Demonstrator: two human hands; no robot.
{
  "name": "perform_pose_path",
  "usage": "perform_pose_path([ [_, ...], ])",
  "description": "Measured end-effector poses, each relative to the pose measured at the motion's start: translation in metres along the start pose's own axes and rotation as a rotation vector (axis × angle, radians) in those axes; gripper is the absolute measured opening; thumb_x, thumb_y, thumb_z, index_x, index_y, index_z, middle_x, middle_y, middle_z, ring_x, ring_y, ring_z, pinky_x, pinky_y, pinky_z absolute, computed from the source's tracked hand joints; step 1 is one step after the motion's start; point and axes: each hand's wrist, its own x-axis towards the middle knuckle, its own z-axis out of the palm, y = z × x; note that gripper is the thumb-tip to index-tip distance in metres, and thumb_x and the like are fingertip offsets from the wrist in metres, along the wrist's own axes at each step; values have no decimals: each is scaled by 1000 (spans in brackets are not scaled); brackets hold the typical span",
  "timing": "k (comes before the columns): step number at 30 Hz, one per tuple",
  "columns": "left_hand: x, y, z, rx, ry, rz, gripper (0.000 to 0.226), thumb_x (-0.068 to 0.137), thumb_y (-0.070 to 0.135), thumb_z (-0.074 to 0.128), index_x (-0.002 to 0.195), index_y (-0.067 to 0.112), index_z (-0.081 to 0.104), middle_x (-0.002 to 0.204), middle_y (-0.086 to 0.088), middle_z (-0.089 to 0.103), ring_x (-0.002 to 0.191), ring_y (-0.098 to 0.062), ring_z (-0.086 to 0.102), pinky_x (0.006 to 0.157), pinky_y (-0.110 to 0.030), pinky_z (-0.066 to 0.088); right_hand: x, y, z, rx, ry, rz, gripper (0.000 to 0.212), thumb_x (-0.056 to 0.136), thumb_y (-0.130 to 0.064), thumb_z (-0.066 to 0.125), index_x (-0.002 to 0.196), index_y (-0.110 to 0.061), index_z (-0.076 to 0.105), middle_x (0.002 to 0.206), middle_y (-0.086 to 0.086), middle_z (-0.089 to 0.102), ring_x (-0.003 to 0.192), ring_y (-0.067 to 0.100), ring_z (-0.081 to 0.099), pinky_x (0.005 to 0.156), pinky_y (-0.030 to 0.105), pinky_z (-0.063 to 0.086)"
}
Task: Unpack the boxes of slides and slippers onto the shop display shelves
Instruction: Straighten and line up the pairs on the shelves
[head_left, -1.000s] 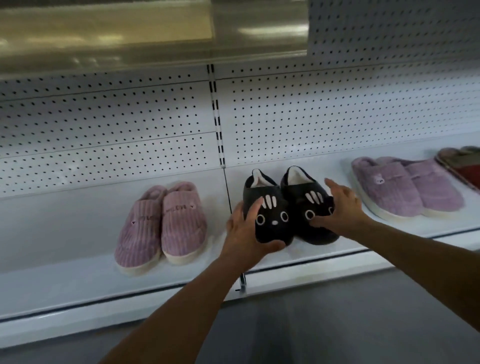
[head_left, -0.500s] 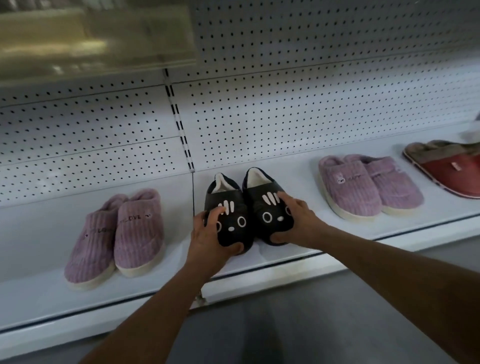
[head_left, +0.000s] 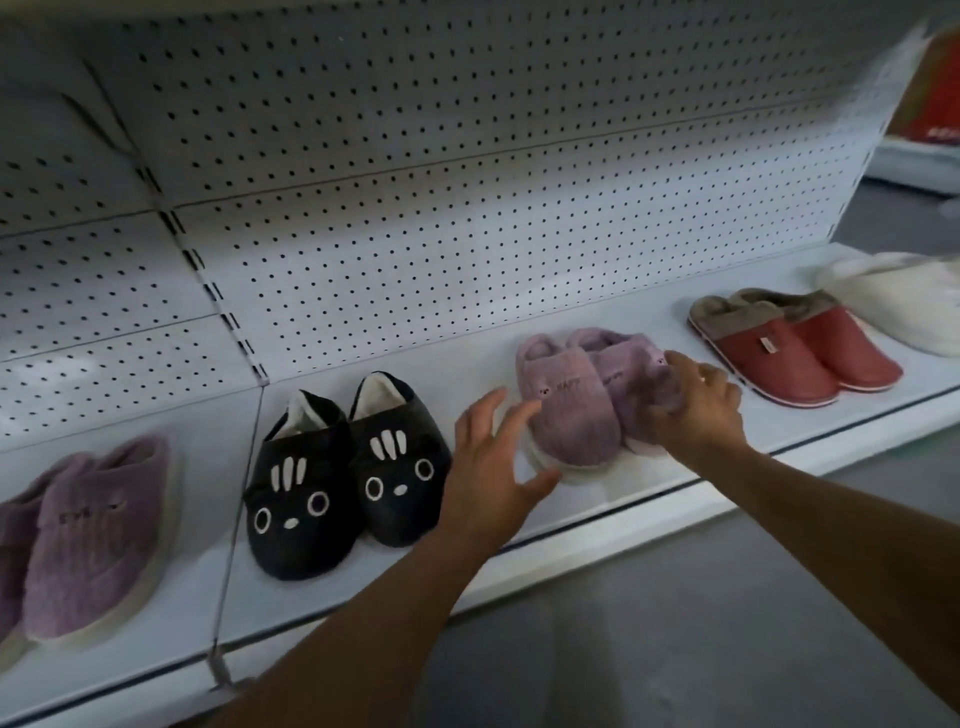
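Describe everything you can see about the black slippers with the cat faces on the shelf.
The black cat-face slippers are a closed-toe pair that looks like smooth, leather-like material with pale fleecy lining at the openings. Each toe carries white round eyes, a small nose and three stripes. They stand side by side, flat, toes toward the front edge of the white shelf. Neither hand touches them; the left hand hovers just right of them.

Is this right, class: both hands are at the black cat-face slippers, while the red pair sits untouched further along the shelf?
One detail is wrong. The head view shows the left hand and right hand at the lilac pair of slippers, not the black cat-face slippers, which sit untouched beside them. The red pair does sit untouched further along the shelf.
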Motion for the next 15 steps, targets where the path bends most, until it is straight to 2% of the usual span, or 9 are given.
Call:
perform_pose_path([
  [3, 29, 7, 31, 142, -145, 32, 68, 79, 42, 75, 140, 30, 46, 151, 3, 30, 140, -21, 18, 114, -34, 29, 19, 23, -9, -68, -216, -18, 99, 59, -54, 71, 145, -39, 22, 142, 19, 33, 131, 39, 29, 106, 46, 28],
  [6, 44, 7, 47, 254, -235, 11, 67, 80, 40, 75, 140, 29, 46, 150, 0, 29, 134, -28, 24, 110, -36, 35, 24, 29, -9, -59, -298, -41, 101, 67, -42, 79, 149, -40, 19, 138, 18, 33, 124, 41, 38, 106, 41, 34],
  [10, 45, 15, 61, 235, -205, -44, 60, 81, 31, 74, 136, 27, 48, 147, -5, 27, 124, -31, 33, 101, -35, 41, 30, 34, -6, -58, -283, -78, 99, 68, -33, 80, 148, -37, 22, 137, 17, 35, 122, 41, 42, 106, 41, 38],
  [15, 45, 26, 68, 232, -187, -112, 58, 82, 32, 72, 134, 28, 47, 146, -7, 24, 121, -32, 32, 99, -39, 42, 36, 35, -6, -28, -308, -96, 97, 69, -28, 79, 148, -35, 24, 141, 16, 34, 125, 40, 40, 106, 43, 39],
])
